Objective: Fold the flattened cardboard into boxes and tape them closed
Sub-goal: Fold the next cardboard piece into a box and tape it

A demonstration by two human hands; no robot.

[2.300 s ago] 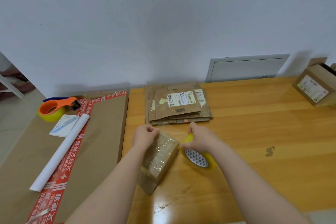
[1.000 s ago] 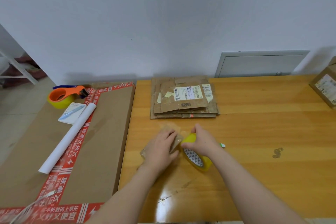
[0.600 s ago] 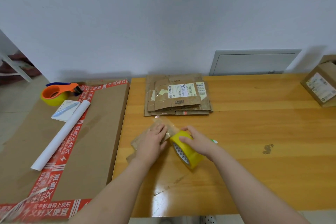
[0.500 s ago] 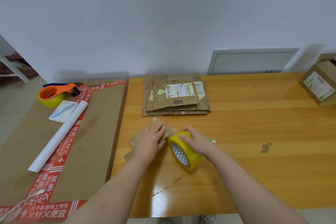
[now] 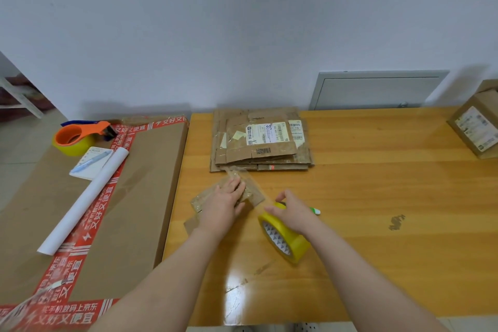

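The small box (image 5: 200, 200) was kept pressed beneath the flat, straight-fingered left hand (image 5: 223, 205). The yellow tape roll (image 5: 285, 244), gripped by the right hand (image 5: 292, 214), had been drawn farther right of the left hand than before.

Your left hand (image 5: 224, 204): pressing flat on the small taped box (image 5: 256, 193).
Your right hand (image 5: 292, 214): gripping the yellow tape roll (image 5: 294, 246), just beside it.
Flattened cardboard stack (image 5: 261, 143): just behind.
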